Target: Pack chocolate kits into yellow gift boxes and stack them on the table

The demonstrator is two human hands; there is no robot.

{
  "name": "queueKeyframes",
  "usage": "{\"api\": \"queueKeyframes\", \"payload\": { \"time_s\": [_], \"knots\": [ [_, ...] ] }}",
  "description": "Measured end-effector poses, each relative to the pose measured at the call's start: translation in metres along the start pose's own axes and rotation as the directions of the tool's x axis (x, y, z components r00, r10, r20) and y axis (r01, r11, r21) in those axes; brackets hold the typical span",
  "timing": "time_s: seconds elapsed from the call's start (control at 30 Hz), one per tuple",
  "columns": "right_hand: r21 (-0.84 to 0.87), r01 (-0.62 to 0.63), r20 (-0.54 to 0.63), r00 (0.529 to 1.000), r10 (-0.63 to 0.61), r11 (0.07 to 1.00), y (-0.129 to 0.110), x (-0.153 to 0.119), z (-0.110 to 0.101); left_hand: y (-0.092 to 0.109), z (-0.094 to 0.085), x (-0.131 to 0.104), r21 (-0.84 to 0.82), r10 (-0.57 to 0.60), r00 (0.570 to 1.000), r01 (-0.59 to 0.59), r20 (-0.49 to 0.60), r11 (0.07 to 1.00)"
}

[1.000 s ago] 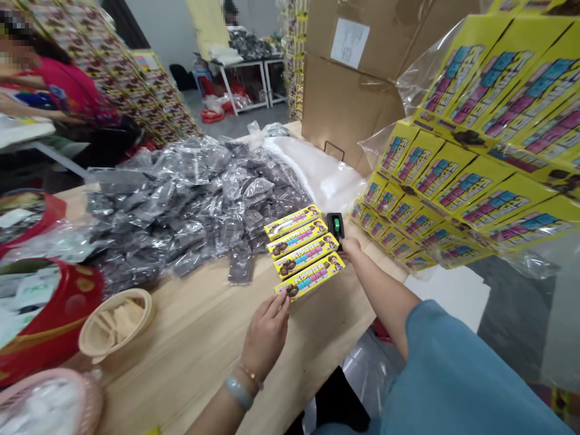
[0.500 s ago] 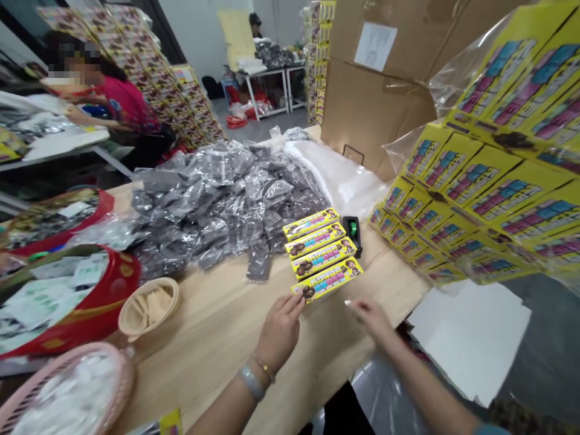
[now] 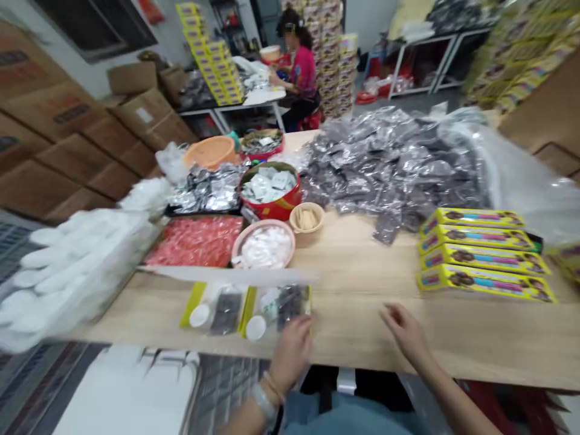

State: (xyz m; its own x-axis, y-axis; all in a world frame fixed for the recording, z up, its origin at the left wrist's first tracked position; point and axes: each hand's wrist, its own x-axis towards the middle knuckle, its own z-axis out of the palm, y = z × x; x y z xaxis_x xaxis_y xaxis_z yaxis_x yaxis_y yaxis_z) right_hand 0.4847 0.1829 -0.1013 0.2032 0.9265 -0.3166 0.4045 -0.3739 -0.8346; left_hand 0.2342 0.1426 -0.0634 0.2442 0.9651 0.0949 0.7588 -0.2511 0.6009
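Two open yellow boxes lie side by side near the table's front edge. The left box (image 3: pixel 194 305) and the right box (image 3: pixel 248 314) each hold a dark packet and a round white piece. My left hand (image 3: pixel 292 347) is at the right box's right edge, its fingers bent and blurred; whether they grip it I cannot make out. Over bare wood, my right hand (image 3: pixel 405 332) hovers with fingers loosely apart and nothing visible in them. To its right lie several closed yellow boxes (image 3: pixel 487 281) in a row.
Behind stand a bowl of wooden sticks (image 3: pixel 307 219), a pink basket (image 3: pixel 290 238) of white packets, a red tub (image 3: pixel 294 196) of sachets and a tray of red packets (image 3: pixel 197 241). Grey packets (image 3: pixel 399 163) are heaped at the back. A person (image 3: pixel 304 69) sits beyond.
My view has swung left, bringing the open boxes and more containers into sight. My left hand has left the closed boxes and moved to the open ones. My right hand has also drawn left.
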Motion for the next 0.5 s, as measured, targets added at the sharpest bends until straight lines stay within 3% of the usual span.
{"api": "queueKeyframes", "payload": {
  "time_s": [0.07, 0.1, 0.17, 0.2, 0.27, 0.37, 0.43, 0.5],
  "knots": [
    [0.096, 0.167, 0.285, 0.94, -0.188, 0.981, -0.048, 0.001, 0.065, -0.039, -0.038, -0.034, 0.034, -0.168, 0.981, 0.172, -0.095, 0.985],
    [0.125, 0.185, 0.334, 0.917, -0.217, 0.975, -0.07, 0.003, 0.092, -0.053, -0.054, -0.044, 0.03, -0.207, 0.969, 0.213, -0.135, 0.977],
    [0.129, 0.133, 0.387, 0.905, -0.174, 0.983, -0.099, 0.011, 0.123, -0.072, -0.077, -0.054, -0.014, -0.261, 0.939, 0.264, -0.225, 0.964],
    [0.117, 0.106, 0.398, 0.906, -0.145, 0.987, -0.104, 0.016, 0.124, -0.076, -0.083, -0.054, -0.046, -0.28, 0.924, 0.278, -0.261, 0.959],
    [0.069, 0.082, 0.422, 0.9, -0.104, 0.994, -0.096, 0.024, 0.098, -0.079, -0.086, -0.049, -0.129, -0.315, 0.906, 0.289, -0.285, 0.949],
    [-0.046, 0.102, 0.441, 0.895, -0.072, 0.994, -0.071, 0.026, 0.027, -0.073, -0.074, -0.024, -0.226, -0.328, 0.911, 0.275, -0.25, 0.935],
    [-0.141, 0.17, 0.394, 0.913, -0.102, 0.975, -0.063, 0.022, -0.011, -0.064, -0.063, 0.005, -0.253, -0.312, 0.931, 0.261, -0.188, 0.932],
    [-0.278, 0.24, 0.286, 0.945, -0.158, 0.93, -0.062, 0.015, -0.025, -0.052, -0.054, 0.035, -0.263, -0.31, 0.945, 0.276, -0.099, 0.924]
  ]
}}
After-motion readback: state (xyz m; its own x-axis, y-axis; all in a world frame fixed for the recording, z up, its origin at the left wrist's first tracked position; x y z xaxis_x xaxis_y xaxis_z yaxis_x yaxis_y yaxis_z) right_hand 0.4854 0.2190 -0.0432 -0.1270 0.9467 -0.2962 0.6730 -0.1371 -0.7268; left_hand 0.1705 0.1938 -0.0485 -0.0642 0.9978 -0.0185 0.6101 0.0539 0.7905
